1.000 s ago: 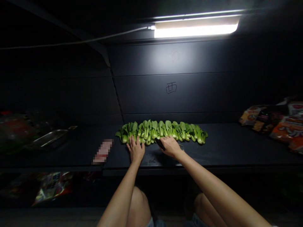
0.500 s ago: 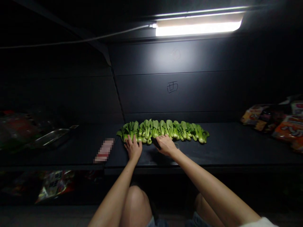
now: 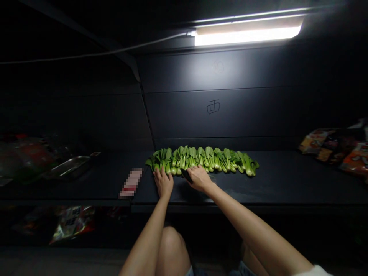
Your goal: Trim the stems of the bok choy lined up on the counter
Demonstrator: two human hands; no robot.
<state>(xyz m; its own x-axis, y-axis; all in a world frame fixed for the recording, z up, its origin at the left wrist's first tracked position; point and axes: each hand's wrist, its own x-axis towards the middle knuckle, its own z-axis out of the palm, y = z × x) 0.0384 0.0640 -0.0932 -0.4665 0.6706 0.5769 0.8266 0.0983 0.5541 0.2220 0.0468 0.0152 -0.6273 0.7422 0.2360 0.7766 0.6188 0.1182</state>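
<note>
A row of green bok choy (image 3: 208, 157) lies along the dark shelf (image 3: 281, 184), leaves toward the back panel and pale stem ends toward me. My left hand (image 3: 163, 183) rests at the row's left end, its slightly parted fingertips against the stems. Just right of it, my right hand (image 3: 199, 177) is closed around a black object (image 3: 186, 175) at the front of the stems. Only part of this object shows, too dark to tell its kind. Fingers of the right hand partly cover the stems behind them.
A blurred-out pink card (image 3: 131, 183) lies left of the bok choy, and a metal tray (image 3: 70, 167) farther left. Snack bags (image 3: 322, 143) stand at the right. A shiny packet (image 3: 73, 224) sits on the lower shelf. A lamp (image 3: 248, 35) glows above.
My right hand has shifted left along the stems with the black object, closer to my left hand. My left hand has moved slightly left along the row. The view has turned a little.
</note>
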